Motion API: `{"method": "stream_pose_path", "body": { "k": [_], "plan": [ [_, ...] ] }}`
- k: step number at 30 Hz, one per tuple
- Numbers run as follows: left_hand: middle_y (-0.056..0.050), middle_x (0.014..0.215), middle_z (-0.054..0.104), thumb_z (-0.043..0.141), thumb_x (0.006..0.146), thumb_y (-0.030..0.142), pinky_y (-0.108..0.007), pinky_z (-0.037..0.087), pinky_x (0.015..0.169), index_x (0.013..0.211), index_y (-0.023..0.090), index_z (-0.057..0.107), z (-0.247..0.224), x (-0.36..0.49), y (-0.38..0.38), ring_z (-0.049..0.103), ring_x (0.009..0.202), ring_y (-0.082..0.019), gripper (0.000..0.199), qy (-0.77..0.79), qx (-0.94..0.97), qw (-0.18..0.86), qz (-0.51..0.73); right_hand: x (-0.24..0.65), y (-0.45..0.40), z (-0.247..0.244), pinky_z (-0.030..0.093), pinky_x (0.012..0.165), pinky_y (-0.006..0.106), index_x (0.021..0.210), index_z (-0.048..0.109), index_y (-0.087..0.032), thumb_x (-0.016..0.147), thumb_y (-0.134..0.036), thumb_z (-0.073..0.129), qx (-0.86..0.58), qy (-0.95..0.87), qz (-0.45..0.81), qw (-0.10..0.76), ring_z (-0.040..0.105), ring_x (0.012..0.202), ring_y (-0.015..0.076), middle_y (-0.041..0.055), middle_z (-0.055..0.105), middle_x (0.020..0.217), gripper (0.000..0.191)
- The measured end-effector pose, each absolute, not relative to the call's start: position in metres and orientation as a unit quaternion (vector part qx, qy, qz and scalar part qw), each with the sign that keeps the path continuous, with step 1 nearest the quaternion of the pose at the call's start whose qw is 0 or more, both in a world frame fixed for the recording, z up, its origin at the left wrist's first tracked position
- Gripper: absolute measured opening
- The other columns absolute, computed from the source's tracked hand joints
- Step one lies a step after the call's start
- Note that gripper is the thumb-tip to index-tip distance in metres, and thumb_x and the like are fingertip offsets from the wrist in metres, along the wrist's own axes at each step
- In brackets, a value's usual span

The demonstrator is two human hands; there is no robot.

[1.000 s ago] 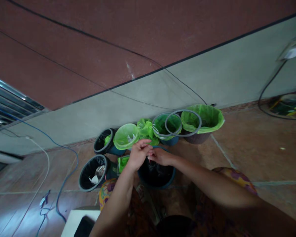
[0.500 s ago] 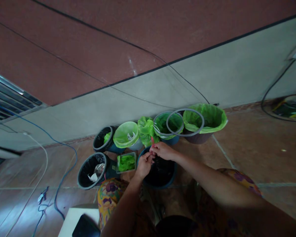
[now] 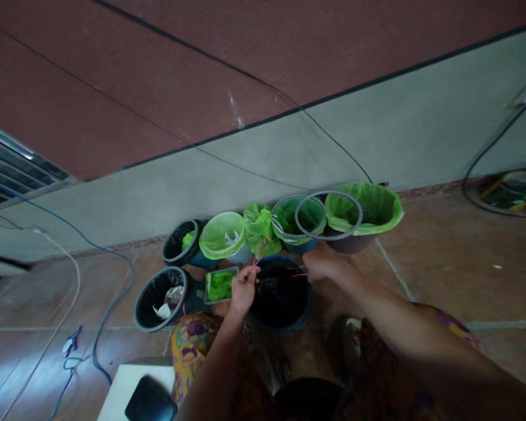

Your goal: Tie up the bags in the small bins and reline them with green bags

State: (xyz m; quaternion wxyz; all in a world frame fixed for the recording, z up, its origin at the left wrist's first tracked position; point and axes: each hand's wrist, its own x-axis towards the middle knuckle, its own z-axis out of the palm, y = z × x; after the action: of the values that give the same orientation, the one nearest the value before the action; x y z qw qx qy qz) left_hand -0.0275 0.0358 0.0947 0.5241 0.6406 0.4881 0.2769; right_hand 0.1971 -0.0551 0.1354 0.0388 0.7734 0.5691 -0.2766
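Note:
Over the left edge of a round bin lined with a black bag [image 3: 281, 295], my left hand [image 3: 244, 287] pinches thin red string [image 3: 261, 250]. My right hand [image 3: 318, 266] is closed on more red string [image 3: 298, 271] at the bin's right edge. The two hands are apart, with the bin's dark opening between them. Just beyond the left hand stands a puffed green bag [image 3: 258, 225]. A clear tray of green bags [image 3: 221, 285] lies left of that hand.
Along the wall stand a bin with a light green liner [image 3: 222, 235], a green-lined bin [image 3: 296, 216] with a loose grey ring [image 3: 359, 217], and a large green-lined bin [image 3: 381, 210]. Black-lined bins [image 3: 158, 298] are at left. A phone [image 3: 151, 400] lies on a white surface.
My hands were together over the bin and have separated. The right hand has moved right with some red string, while the left hand keeps string and is slightly left.

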Motion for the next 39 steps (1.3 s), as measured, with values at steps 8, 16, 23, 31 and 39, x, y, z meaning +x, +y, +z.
{"method": "stream_pose_path", "body": {
  "k": [8,16,23,31,39],
  "plan": [
    [0.001,0.068,0.061,0.064,0.073,0.046,-0.019,0.034,0.047,0.086,0.015,0.068,0.098,-0.017,0.029,0.048,0.050,-0.007,0.034,0.461,0.591,0.603,0.274,0.166,-0.049,0.143,0.040,0.062,0.024,0.085,0.071,-0.019,0.090,-0.025,0.044,0.623,0.690,-0.349,-0.123,0.062,0.070,0.0142,0.0053,0.071,0.080,0.028],
    [0.005,0.052,0.049,0.060,0.073,0.042,-0.021,0.030,0.049,0.076,0.015,0.067,0.093,0.000,0.025,0.040,0.047,-0.007,0.027,0.423,0.618,0.631,0.201,0.136,-0.045,0.131,0.033,0.083,0.037,0.086,0.071,-0.020,0.089,-0.021,0.047,0.598,0.780,-0.170,-0.077,0.053,0.102,0.0258,0.0108,0.069,0.097,0.025],
    [0.004,0.055,0.046,0.059,0.066,0.026,-0.023,0.036,0.058,0.059,0.017,0.058,0.083,-0.004,0.018,0.040,0.055,-0.008,0.012,0.352,0.643,0.668,0.130,0.152,-0.033,0.142,0.030,0.080,0.036,0.078,0.073,-0.015,0.086,-0.027,0.053,0.613,0.772,-0.147,-0.077,0.051,0.096,0.0244,0.0126,0.069,0.091,0.024],
    [0.002,0.059,0.052,0.066,0.068,0.047,-0.024,0.038,0.057,0.067,0.015,0.065,0.078,-0.004,0.014,0.042,0.057,-0.010,0.032,0.374,0.634,0.660,0.152,0.158,-0.030,0.132,0.036,0.082,0.032,0.092,0.072,-0.019,0.082,-0.046,0.062,0.637,0.715,-0.213,-0.196,0.054,0.099,0.0230,0.0085,0.068,0.098,0.030],
    [0.003,0.056,0.050,0.064,0.070,0.061,-0.023,0.037,0.052,0.064,0.016,0.058,0.080,-0.011,0.020,0.041,0.051,-0.008,0.046,0.406,0.599,0.675,0.146,0.163,-0.030,0.120,0.039,0.067,0.024,0.114,0.066,-0.022,0.078,-0.042,0.066,0.652,0.675,-0.313,-0.148,0.064,0.088,0.0204,0.0053,0.072,0.101,0.042]
  ]
}}
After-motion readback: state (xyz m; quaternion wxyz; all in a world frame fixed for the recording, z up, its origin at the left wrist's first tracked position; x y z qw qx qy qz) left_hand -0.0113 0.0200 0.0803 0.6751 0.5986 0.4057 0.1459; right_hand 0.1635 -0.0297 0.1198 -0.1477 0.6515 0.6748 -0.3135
